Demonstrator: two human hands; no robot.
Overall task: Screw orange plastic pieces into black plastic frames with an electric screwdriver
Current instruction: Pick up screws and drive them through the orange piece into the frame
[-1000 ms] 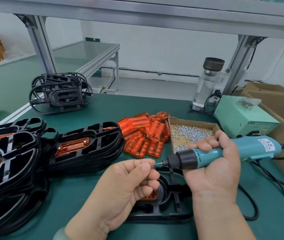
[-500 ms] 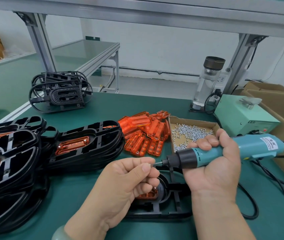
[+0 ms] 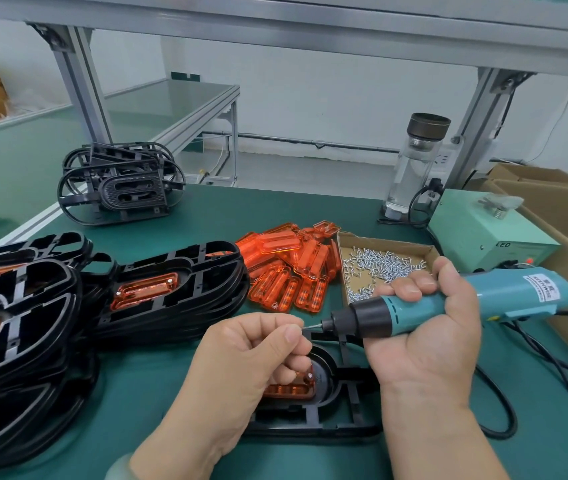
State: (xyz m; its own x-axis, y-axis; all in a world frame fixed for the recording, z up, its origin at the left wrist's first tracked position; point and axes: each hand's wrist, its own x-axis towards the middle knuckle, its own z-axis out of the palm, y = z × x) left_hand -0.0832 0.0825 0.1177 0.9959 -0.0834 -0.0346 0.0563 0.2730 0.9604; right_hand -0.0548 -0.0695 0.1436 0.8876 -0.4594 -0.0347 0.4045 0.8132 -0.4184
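Observation:
My right hand [image 3: 424, 344] grips a teal electric screwdriver [image 3: 449, 303], held level with its bit pointing left. My left hand [image 3: 241, 365] pinches a small screw [image 3: 301, 327] at the bit's tip between thumb and forefinger. Beneath both hands a black plastic frame [image 3: 327, 417] lies flat on the green mat, with an orange piece [image 3: 293, 388] seated in it and one screw visible at its corner. Much of that frame is hidden by my hands.
Stacked black frames with orange pieces [image 3: 144, 292] crowd the left. Loose orange pieces [image 3: 289, 268] and a cardboard tray of screws [image 3: 383, 265] lie behind. Empty black frames [image 3: 120, 188] sit far left, a glass bottle [image 3: 414, 168] and green power box [image 3: 483, 233] at right. The cord [image 3: 504, 403] loops right.
Both hands stay nearly still; the screwdriver bit and the pinched screw remain together, shifting only slightly.

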